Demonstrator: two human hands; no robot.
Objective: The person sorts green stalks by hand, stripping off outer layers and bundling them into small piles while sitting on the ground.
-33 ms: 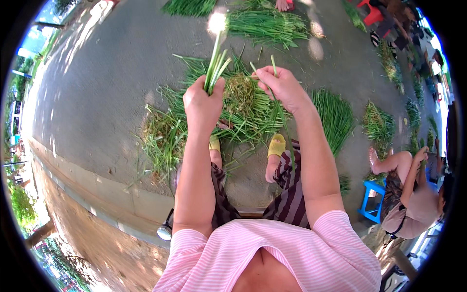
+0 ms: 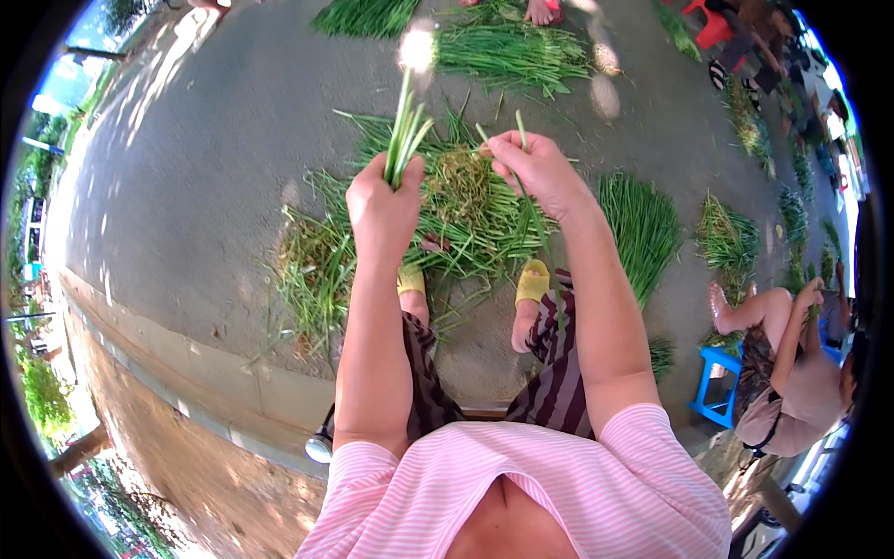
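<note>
My left hand (image 2: 384,205) is closed around a small bunch of green stalks (image 2: 406,140), their pale ends pointing up and away from me. They look like garlic chives. Level with it, my right hand (image 2: 538,170) pinches a few thin green stalks (image 2: 523,132) between thumb and fingers; their long leaves hang down past my wrist. Beneath both hands a loose heap of stalks (image 2: 503,228) lies on the ground, with a tangle of dry yellowish trimmings (image 2: 461,186) on top. My right fingertips partly cover the stalks they hold.
Tidy green bundles lie at the right (image 2: 638,228) and far ahead (image 2: 512,51). A pile of limp trimmings (image 2: 312,270) is at the left. My feet in yellow slippers (image 2: 532,281) stand at the heap's near edge. A person sits by a blue stool (image 2: 715,387) at the right.
My left hand with its bunch has shifted slightly left and toward me. The right hand has barely moved and keeps its pinch.
</note>
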